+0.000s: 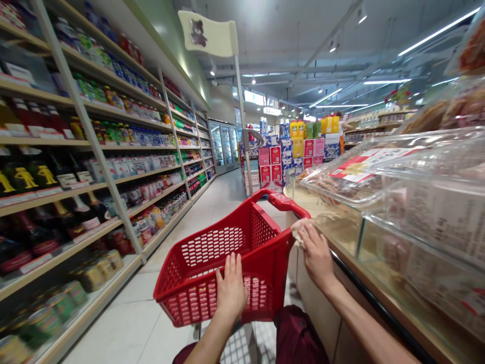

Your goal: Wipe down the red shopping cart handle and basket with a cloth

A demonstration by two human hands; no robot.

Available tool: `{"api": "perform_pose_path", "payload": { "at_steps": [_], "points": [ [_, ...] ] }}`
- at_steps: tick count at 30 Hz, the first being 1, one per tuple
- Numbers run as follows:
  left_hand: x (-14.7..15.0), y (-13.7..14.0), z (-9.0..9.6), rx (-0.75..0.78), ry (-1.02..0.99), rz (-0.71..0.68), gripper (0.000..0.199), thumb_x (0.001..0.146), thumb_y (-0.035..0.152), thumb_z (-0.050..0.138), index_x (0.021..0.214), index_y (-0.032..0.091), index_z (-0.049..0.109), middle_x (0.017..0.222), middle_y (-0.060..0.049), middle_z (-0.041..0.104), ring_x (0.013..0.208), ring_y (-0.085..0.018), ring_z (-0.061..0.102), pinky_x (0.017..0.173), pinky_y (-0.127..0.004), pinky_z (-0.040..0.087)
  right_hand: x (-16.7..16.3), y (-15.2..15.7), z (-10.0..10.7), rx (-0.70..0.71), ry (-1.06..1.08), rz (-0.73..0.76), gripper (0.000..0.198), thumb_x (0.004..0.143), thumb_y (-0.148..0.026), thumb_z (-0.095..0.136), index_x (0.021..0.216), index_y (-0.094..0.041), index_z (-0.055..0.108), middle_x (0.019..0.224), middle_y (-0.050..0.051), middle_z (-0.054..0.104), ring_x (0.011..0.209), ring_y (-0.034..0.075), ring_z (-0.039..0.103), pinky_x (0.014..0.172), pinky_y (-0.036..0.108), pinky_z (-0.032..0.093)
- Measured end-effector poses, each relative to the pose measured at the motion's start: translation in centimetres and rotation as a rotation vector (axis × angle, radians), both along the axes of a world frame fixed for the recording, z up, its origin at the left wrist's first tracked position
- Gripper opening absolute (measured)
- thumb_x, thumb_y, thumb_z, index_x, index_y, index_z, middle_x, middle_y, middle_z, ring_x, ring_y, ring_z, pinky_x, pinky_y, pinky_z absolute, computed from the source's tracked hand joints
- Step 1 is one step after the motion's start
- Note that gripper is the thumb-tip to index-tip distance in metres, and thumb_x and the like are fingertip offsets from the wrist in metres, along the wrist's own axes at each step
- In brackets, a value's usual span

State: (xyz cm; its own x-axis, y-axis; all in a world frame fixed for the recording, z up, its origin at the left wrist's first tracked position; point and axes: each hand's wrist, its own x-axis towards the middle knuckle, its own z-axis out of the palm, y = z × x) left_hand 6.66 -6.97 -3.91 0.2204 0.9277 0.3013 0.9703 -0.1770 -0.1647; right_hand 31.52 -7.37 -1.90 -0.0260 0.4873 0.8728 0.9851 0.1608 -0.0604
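Note:
A red plastic shopping cart (212,268) with perforated sides stands on the floor in front of me. My left hand (230,285) lies with its fingers stretched out against the near side of its basket, holding nothing. Pressed to the basket's upper corner, below the red handle (284,201), is a pale crumpled cloth (299,231). My right hand (314,250) has its fingers over this cloth, and its palm is hidden. The basket's visible inside shows bare red plastic.
Tall drink shelves (125,179) line the left side. At my right, clear plastic food packs (359,167) sit on a counter with a black rail (371,298). Stacked boxes (271,164) and a signpost (239,96) stand ahead, with glass-door coolers (223,144) farther back.

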Motion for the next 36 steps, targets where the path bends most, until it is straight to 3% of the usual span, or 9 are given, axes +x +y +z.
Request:
{"api": "perform_pose_path", "payload": {
  "at_steps": [5,10,12,17,19,24,29,31,36],
  "points": [
    [-0.1,0.1,-0.2,0.012,0.013,-0.009,0.074,0.070,0.027,0.039,0.136,0.011,0.008,0.144,-0.009,0.010,0.132,-0.024,0.009,0.101,-0.049,0.022,-1.8,-1.0,-3.6,-0.090,-0.177,0.165,0.043,0.082,-0.006,0.031,0.116,-0.023,0.051,0.124,0.006,0.051,0.118,0.017,0.041,0.095,0.038,0.031],
    [0.1,-0.1,0.3,-0.019,-0.001,0.005,0.075,0.069,0.028,0.039,0.135,0.010,0.009,0.144,-0.010,0.008,0.132,-0.024,0.009,0.101,-0.051,0.020,0.9,0.3,-0.3,0.053,0.077,0.040,0.040,0.085,-0.014,0.032,0.123,-0.018,0.045,0.133,0.012,0.039,0.125,0.021,0.030,0.097,0.045,0.027],
    [0.2,-0.1,0.4,-0.025,-0.005,0.008,0.075,0.069,0.029,0.040,0.135,0.010,0.010,0.143,-0.010,0.009,0.131,-0.024,0.010,0.101,-0.051,0.020,0.7,0.7,-0.3,0.055,0.087,0.031,0.039,0.084,-0.014,0.033,0.121,-0.018,0.046,0.132,0.012,0.040,0.125,0.022,0.030,0.097,0.045,0.028],
    [0.1,-0.2,0.3,-0.010,-0.012,-0.001,0.074,0.069,0.029,0.040,0.135,0.011,0.011,0.143,-0.008,0.010,0.131,-0.023,0.011,0.101,-0.050,0.021,-2.1,-1.0,-4.5,-0.107,-0.185,0.269,0.043,0.081,-0.008,0.034,0.118,-0.024,0.049,0.122,0.007,0.052,0.118,0.018,0.041,0.093,0.039,0.034],
    [0.1,-0.2,0.3,-0.013,-0.017,-0.002,0.074,0.069,0.028,0.039,0.135,0.012,0.010,0.143,-0.008,0.009,0.131,-0.023,0.011,0.101,-0.050,0.021,-1.9,-1.3,-4.0,-0.070,-0.131,0.253,0.044,0.082,-0.008,0.032,0.121,-0.023,0.046,0.124,0.008,0.050,0.119,0.018,0.040,0.094,0.040,0.033],
    [0.1,-0.3,0.3,-0.026,-0.010,0.011,0.076,0.069,0.028,0.041,0.135,0.011,0.008,0.144,-0.009,0.007,0.131,-0.024,0.010,0.101,-0.051,0.020,0.0,0.6,0.4,0.073,0.106,0.067,0.039,0.085,-0.014,0.035,0.122,-0.019,0.045,0.132,0.012,0.040,0.126,0.022,0.028,0.096,0.045,0.029],
    [0.0,-0.2,0.1,-0.010,0.015,0.006,0.074,0.071,0.031,0.040,0.135,0.012,0.010,0.144,-0.008,0.010,0.131,-0.025,0.010,0.101,-0.050,0.021,-1.7,-0.3,-3.4,-0.081,-0.170,0.284,0.040,0.082,-0.009,0.035,0.116,-0.022,0.051,0.124,0.006,0.050,0.121,0.018,0.037,0.092,0.037,0.036],
    [0.0,-0.2,0.1,-0.010,0.014,0.007,0.074,0.071,0.030,0.040,0.135,0.012,0.010,0.144,-0.008,0.010,0.131,-0.024,0.010,0.101,-0.049,0.022,-1.2,-0.8,-4.2,-0.104,-0.185,0.299,0.042,0.081,-0.008,0.035,0.117,-0.024,0.050,0.122,0.005,0.053,0.118,0.017,0.041,0.092,0.038,0.035],
    [0.1,-0.2,0.0,-0.018,0.008,0.013,0.076,0.069,0.030,0.041,0.135,0.011,0.008,0.144,-0.009,0.007,0.132,-0.025,0.009,0.101,-0.051,0.019,1.4,0.5,-1.0,0.020,0.098,0.047,0.041,0.083,-0.013,0.033,0.121,-0.020,0.046,0.130,0.010,0.043,0.124,0.022,0.032,0.095,0.045,0.030]
  ]
}}
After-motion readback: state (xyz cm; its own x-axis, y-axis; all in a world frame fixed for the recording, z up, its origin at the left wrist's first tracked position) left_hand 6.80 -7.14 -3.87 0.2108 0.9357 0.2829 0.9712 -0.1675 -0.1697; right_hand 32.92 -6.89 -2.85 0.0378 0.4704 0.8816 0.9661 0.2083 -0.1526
